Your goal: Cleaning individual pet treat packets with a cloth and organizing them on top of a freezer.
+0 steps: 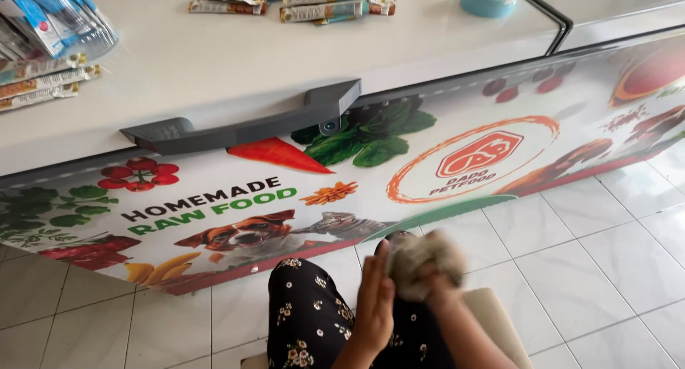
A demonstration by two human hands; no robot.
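Both hands cup a small furry bundle: left hand (376, 297) flat against its side, right hand (437, 280) curled beneath, seemingly steadying it over the lap. Bundle (416, 258) is blurred (kind unclear). Beyond stands a chest freezer (235, 62) with snack sachets (314, 1).

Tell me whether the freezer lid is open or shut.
Shut: the lid lies flat, packets resting on it, its handle down over the front.
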